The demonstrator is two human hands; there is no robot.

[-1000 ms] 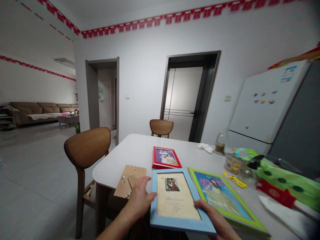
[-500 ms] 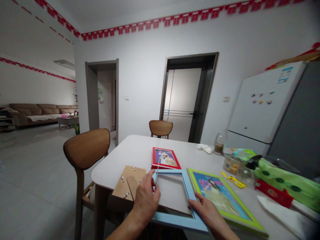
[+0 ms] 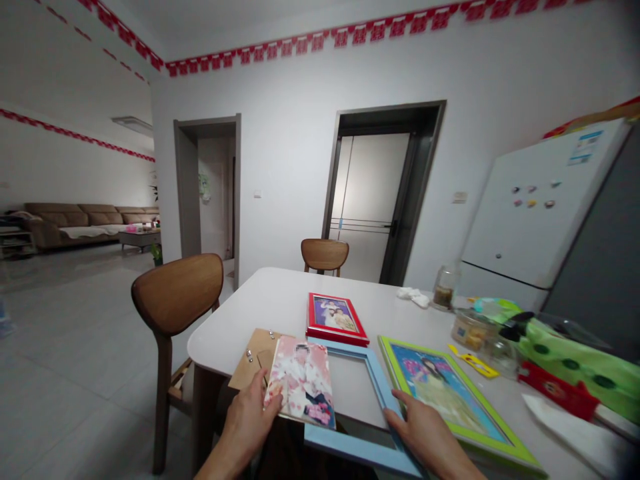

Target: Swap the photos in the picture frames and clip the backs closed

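Note:
A pink photo print (image 3: pixel 301 383) is held at its left edge by my left hand (image 3: pixel 251 408), thumb on top. It overlaps the left side of a light blue frame (image 3: pixel 373 367), whose middle is open. My right hand (image 3: pixel 421 427) grips the blue frame's right side. Under the photo's left part lies a brown backing board (image 3: pixel 255 353) with metal clips. A red frame with a picture (image 3: pixel 336 319) lies behind the blue one. To the right is a green frame with a picture (image 3: pixel 450 393), close to my right hand.
On the table's (image 3: pixel 280 287) right side are a glass jar (image 3: pixel 444 288), a food container (image 3: pixel 470 329), a yellow item (image 3: pixel 480 364), a green bag (image 3: pixel 575 363) and a red box (image 3: pixel 557 390). Wooden chairs (image 3: pixel 180 293) stand at the left and far side.
The pink photo now faces up in my left hand, which has moved left and down from the blue frame. My right hand still holds the frame. The view has shifted slightly.

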